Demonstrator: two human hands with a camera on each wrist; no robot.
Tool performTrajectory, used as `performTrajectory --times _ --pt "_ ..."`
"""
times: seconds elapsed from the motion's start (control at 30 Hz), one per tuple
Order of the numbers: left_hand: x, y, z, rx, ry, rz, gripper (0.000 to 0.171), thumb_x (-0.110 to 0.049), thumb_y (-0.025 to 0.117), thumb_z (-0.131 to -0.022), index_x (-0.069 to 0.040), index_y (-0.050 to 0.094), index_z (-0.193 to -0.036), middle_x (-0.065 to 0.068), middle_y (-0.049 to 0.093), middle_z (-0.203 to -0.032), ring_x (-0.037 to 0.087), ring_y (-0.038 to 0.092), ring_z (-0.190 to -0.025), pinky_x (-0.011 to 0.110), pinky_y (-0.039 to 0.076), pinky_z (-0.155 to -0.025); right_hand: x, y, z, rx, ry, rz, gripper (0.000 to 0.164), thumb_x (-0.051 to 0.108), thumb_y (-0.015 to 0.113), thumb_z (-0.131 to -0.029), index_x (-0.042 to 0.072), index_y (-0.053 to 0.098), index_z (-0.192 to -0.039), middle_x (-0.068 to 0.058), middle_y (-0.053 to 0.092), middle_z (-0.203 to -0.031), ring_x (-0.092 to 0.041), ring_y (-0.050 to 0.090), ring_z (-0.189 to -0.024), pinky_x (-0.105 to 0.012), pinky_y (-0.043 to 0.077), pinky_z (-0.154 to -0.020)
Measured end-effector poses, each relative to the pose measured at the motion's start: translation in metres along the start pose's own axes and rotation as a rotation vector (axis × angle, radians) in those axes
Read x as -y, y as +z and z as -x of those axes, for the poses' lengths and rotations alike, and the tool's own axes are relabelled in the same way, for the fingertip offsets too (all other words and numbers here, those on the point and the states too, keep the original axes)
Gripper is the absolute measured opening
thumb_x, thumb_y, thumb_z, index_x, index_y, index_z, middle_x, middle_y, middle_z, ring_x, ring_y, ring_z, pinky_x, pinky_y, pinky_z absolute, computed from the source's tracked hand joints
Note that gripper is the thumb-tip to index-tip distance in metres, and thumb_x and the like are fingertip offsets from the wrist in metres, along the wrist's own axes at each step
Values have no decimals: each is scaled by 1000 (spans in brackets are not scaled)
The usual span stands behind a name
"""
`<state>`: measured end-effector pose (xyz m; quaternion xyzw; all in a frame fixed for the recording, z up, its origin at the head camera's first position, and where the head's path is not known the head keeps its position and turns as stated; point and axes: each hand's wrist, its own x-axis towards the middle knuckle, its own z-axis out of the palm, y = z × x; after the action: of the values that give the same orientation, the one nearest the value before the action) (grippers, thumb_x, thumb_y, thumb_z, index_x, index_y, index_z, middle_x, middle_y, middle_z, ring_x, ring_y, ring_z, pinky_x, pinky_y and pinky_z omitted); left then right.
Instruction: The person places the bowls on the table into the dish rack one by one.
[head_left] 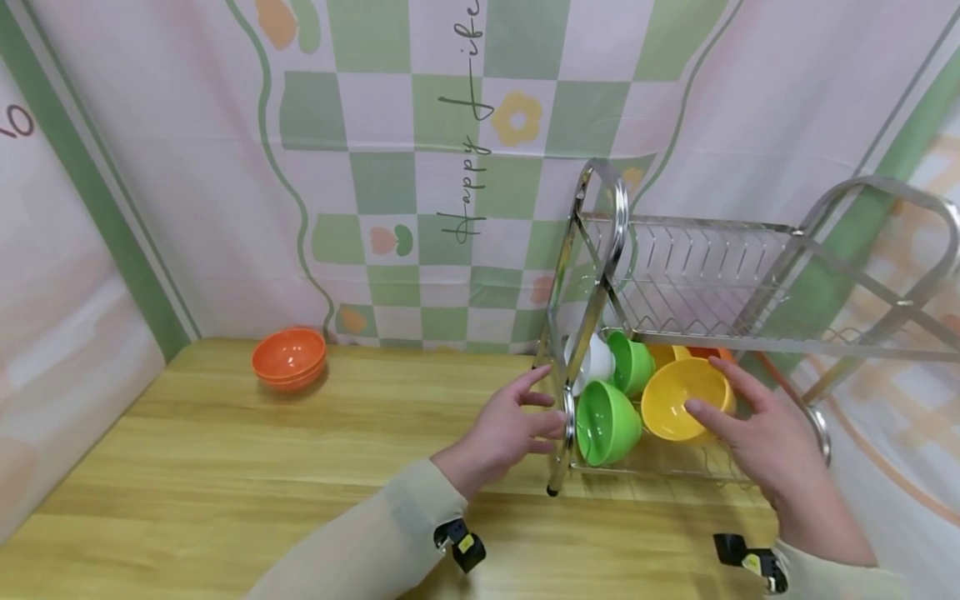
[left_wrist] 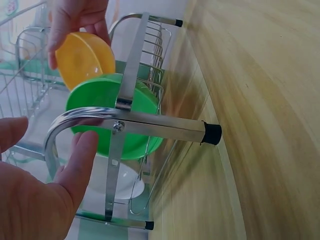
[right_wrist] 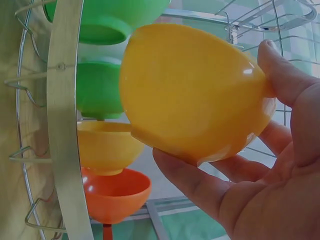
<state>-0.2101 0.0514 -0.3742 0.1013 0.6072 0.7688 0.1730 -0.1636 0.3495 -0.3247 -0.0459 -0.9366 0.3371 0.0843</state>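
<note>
My right hand (head_left: pixel 780 450) holds a yellow bowl (head_left: pixel 675 404) by its rim, the thumb on one side and the other fingers round the outside. The bowl is tilted at the front of the lower tier of a metal dish rack (head_left: pixel 720 343). Beside the rack's left end frame is my left hand (head_left: pixel 504 432), fingers loosely extended and nothing in its grasp. A green bowl (head_left: pixel 621 423) stands on edge just inside that frame. Behind it are another green bowl (head_left: pixel 637 367) and a white bowl (head_left: pixel 598 365). A second yellow bowl (right_wrist: pixel 107 147) and an orange bowl (right_wrist: pixel 120 197) sit farther along.
Two stacked orange bowls (head_left: pixel 291 358) rest at the back left of the wooden table (head_left: pixel 300 483). The rack's upper tier (head_left: pixel 690 283) overhangs the bowls. A patterned curtain (head_left: pixel 420 183) hangs behind the table.
</note>
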Motion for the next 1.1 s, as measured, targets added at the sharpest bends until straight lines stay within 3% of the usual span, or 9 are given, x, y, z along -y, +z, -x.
performTrajectory --times 0.07,0.1,0.23,0.3,0.33,0.5,0.7,0.83,1.1 --pt "0 2 -2 2 1 -3 75 2 72 -88 -23 44 -152 11 57 -115 27 68 -81 40 61 -73 -2 0 -2 1 -2 25 89 56 64 -92 20 21 -160 -39 18 -153 -64 41 -114 -76 38 -83" --pt "0 2 -3 1 3 -4 75 3 72 -87 -22 44 -152 11 58 -113 27 68 -81 39 61 -73 -3 1 -2 5 -3 40 89 57 64 -92 20 21 -160 -41 28 -148 -60 50 -101 -70 45 -76" --pt "0 6 -5 -6 5 -27 75 5 72 -86 -24 46 -150 12 59 -108 27 68 -79 40 61 -72 -8 7 -4 30 -79 168 88 56 65 -92 14 26 -159 -43 43 -135 -45 57 -76 -56 49 -57" --pt "0 7 -7 -10 7 -49 73 5 72 -86 -24 49 -148 11 60 -106 27 68 -79 40 61 -71 -9 12 -5 46 -119 205 87 54 66 -91 10 29 -157 -40 45 -134 -54 56 -94 -66 48 -71" --pt "0 7 -7 -8 7 -63 72 5 72 -86 -25 50 -147 11 60 -105 27 68 -78 40 61 -71 -9 15 -5 54 -137 212 87 53 67 -91 8 30 -156 -40 39 -140 -57 52 -105 -70 44 -78" --pt "1 9 -9 -9 11 -109 67 6 72 -86 -26 54 -143 11 62 -99 25 67 -77 39 61 -69 -8 26 -6 92 -178 220 87 52 70 -89 7 35 -154 -36 35 -147 -61 38 -123 -76 36 -90" --pt "3 12 -13 -31 -4 -155 66 7 72 -85 -28 57 -139 10 65 -92 25 67 -75 39 61 -65 -7 36 -7 74 -235 258 86 49 73 -88 7 37 -153 -34 36 -147 -60 35 -126 -76 33 -94" --pt "2 14 -14 -47 -10 -199 64 7 72 -85 -28 57 -138 10 64 -91 26 66 -73 40 61 -64 -5 41 -8 62 -264 227 86 47 77 -85 5 41 -151 -33 39 -146 -59 34 -127 -77 30 -96" --pt "-1 16 -12 -62 -29 -245 65 4 71 -87 -31 55 -139 9 64 -91 25 65 -73 43 61 -68 -4 46 -6 77 -245 245 87 57 71 -85 10 40 -152 -32 40 -146 -61 38 -124 -78 33 -92"
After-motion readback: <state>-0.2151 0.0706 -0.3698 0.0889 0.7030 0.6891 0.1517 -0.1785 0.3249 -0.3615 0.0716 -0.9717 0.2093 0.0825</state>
